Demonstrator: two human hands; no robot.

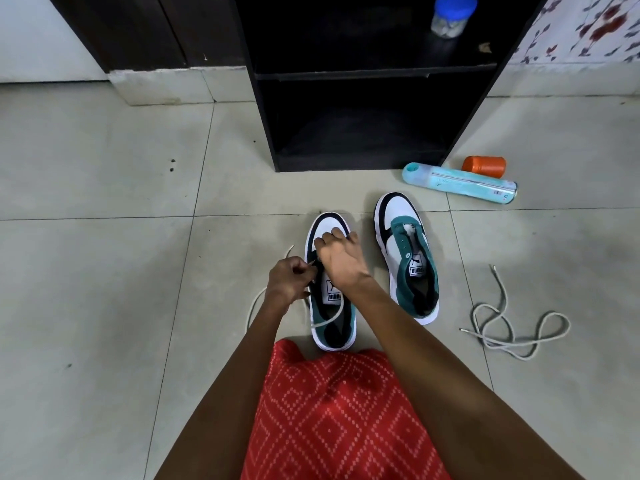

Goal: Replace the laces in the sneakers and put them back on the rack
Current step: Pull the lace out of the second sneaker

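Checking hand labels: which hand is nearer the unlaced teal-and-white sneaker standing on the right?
Right. The right hand grips the front of the sneaker being laced, just left of the unlaced teal-and-white sneaker; the left hand pinches the white cord lace farther left.
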